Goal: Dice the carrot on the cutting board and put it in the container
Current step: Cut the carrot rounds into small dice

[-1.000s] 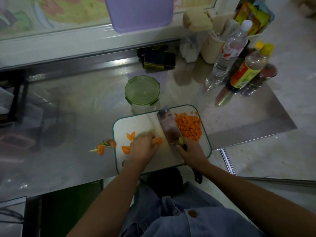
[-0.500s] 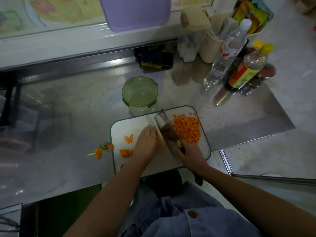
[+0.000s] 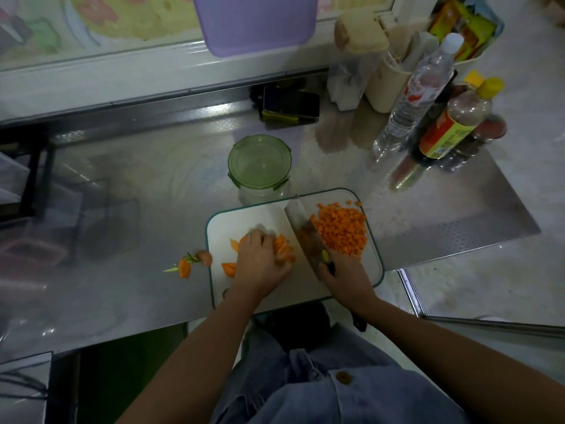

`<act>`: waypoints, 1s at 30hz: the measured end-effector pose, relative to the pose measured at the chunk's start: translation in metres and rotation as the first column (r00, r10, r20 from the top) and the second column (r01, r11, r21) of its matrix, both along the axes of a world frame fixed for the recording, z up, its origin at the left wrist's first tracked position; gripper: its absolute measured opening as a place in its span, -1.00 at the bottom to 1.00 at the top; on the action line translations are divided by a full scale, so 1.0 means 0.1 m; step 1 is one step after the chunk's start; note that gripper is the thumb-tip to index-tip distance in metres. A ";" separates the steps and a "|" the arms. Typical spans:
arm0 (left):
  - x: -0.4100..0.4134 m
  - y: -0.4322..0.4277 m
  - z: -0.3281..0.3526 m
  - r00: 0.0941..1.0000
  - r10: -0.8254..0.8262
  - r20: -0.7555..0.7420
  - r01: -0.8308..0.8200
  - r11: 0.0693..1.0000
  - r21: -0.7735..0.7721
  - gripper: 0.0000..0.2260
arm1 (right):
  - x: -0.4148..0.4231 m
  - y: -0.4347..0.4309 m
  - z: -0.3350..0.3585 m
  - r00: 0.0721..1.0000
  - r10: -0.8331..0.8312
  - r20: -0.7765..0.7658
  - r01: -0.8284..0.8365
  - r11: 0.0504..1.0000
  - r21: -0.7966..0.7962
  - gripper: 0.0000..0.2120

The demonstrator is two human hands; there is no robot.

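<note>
On the board (image 3: pixel 253 218), carrot (image 3: pixel 283 248) under left hand (image 3: pixel 260 261)

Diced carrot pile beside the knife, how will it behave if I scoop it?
Probably scatters: the diced carrot pile is many loose small cubes, with strays near the edge of the cutting board. Likely light, each piece being small.

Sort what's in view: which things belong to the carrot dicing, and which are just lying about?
In use: cutting board; cleaver, gripped by the right hand; carrot slices, held by the left hand; diced carrot pile; green-lidded container.
Lying about: phone; water bottle; sauce bottle; carrot offcuts on the counter.
</note>
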State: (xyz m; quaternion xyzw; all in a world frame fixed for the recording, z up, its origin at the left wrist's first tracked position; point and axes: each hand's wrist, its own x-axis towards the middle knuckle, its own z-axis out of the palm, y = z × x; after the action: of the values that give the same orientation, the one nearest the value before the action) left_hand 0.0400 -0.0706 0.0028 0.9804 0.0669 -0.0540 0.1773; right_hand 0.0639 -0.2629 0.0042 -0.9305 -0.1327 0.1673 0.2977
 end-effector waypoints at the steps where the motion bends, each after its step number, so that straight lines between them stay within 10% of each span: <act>1: 0.01 -0.01 0.00 1.000 -0.021 -0.008 0.021 1.000 0.000 -0.45 | -0.01 0.00 0.01 1.000 0.005 -0.006 -0.005 1.000 -0.001 -0.87; 30: 0.05 -0.10 -0.03 0.979 0.196 -0.050 -0.203 0.944 -0.260 -0.81 | -0.10 0.33 0.15 0.987 0.162 -0.004 -0.159 0.960 -0.229 -0.87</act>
State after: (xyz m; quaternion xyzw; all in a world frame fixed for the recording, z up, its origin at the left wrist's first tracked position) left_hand 0.0447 -0.0806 -0.0006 0.9355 0.1601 -0.0558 0.3099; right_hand 0.0539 -0.2302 0.0192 -0.9459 -0.1896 0.1983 0.1733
